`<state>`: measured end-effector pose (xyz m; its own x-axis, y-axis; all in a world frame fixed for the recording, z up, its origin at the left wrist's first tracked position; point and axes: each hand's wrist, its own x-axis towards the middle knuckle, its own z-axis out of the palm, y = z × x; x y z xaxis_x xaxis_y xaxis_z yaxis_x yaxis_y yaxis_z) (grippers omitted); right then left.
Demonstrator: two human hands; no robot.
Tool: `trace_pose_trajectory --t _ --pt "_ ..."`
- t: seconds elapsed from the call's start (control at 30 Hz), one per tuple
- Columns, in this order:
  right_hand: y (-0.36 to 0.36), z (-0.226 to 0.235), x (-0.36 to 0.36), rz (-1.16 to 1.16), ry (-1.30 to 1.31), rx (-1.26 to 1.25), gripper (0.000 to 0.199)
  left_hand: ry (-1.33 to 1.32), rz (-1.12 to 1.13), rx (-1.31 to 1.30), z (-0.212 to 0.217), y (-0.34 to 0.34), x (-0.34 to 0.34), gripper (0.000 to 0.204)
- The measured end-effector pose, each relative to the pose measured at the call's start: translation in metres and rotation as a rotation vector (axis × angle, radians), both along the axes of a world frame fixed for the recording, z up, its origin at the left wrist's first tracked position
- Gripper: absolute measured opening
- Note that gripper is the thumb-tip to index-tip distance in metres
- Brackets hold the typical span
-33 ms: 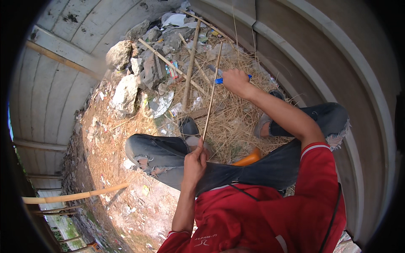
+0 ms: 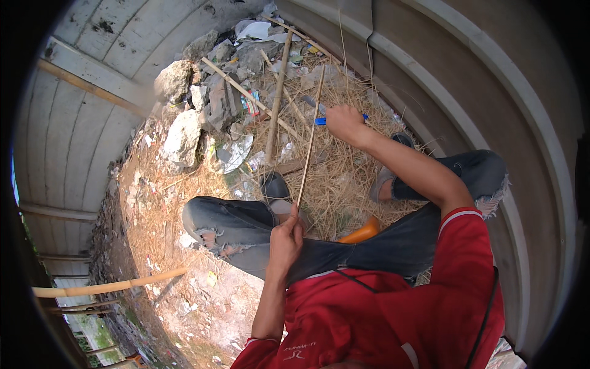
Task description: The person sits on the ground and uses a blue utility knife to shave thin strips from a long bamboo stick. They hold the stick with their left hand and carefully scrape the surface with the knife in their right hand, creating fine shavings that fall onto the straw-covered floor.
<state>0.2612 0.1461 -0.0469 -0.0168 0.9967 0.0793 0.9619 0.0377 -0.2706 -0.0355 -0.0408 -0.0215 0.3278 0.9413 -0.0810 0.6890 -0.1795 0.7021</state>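
Stick (image 2: 309,138), thin, pale and straight, is what both hands hold in the head view; it runs from my left hand (image 2: 285,241) near my lap up to its tip just beyond my right hand (image 2: 346,125), over the straw (image 2: 344,178); I see my left hand closed around the stick's lower end, fingers curled and thumb up along it; my right hand is closed too, gripping a blue-handled tool (image 2: 324,120) that meets the stick near its upper end; whether the tool's edge is biting into the wood I cannot tell.

Taking the stick as my landmark: just left of it a thicker pole (image 2: 276,101) lies on the straw, nearly parallel; further left, a heap of grey stones (image 2: 183,136) and scraps of rubbish; another thin cane (image 2: 246,93) crosses the pole above there; below the stick's lower end my left knee in torn jeans (image 2: 233,229) is bent across; right of the stick my right leg stretches out, its foot in a grey shoe (image 2: 382,183) on the straw; just right of the lower end an orange object (image 2: 361,233) pokes out from behind my thigh, what it is I cannot make out; well to the lower left, a bamboo pole (image 2: 110,285) lies on the bare ground; my red shirt (image 2: 381,313) fills the bottom edge.
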Motion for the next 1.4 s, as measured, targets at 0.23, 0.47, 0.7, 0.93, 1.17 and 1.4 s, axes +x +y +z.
trace_pose_trajectory --t 0.23,0.47,0.7,0.93,1.17,1.4 --pt "-0.027 -0.001 -0.036 0.099 0.040 -0.075 0.019 -0.019 0.048 0.014 -0.002 0.011 0.000 0.049" --pt "0.018 -0.015 0.020 -0.115 0.037 -0.003 0.019 0.095 -0.030 0.020 0.001 -0.025 -0.004 0.047" --pt "0.016 -0.042 0.019 -0.071 0.461 -0.207 0.011 -0.145 0.047 -0.066 -0.014 -0.023 -0.009 0.043" --pt "0.020 0.005 0.037 0.279 0.472 -0.278 0.019 -0.340 0.148 -0.144 -0.005 -0.019 -0.010 0.038" --pt "0.015 0.020 0.029 0.275 0.570 0.469 0.032 -0.285 0.147 -0.115 -0.002 -0.019 -0.008 0.039" --pt "0.016 0.024 0.035 0.411 0.328 0.472 0.027 -0.208 0.088 -0.097 0.002 -0.023 -0.016 0.041"
